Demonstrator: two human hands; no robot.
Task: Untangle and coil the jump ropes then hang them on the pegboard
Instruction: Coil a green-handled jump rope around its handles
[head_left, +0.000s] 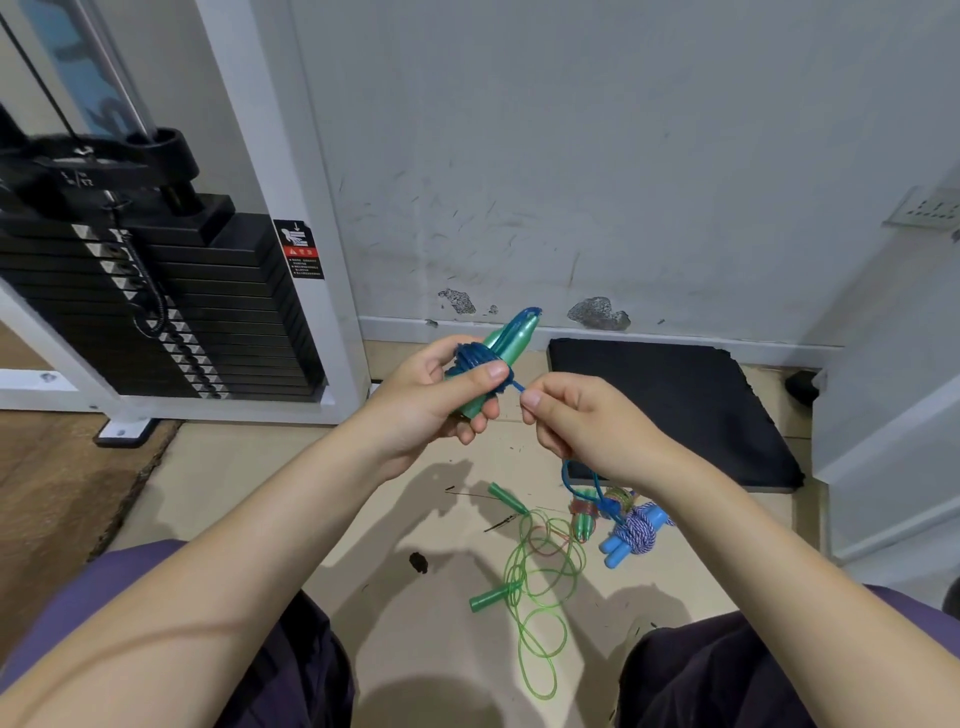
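My left hand grips the two green handles of a jump rope, with its blue cord wound around them. My right hand pinches the free end of that blue cord just right of the handles; a loop of it hangs below my wrist. On the floor lies a loose green jump rope with green handles, uncoiled. Right of it sit a coiled rope with light blue handles and another small bundled rope. No pegboard is in view.
A weight-stack machine with a white frame stands at the left. A black foam mat lies against the scuffed white wall. A wall corner with a socket juts in at the right. My knees frame the floor below.
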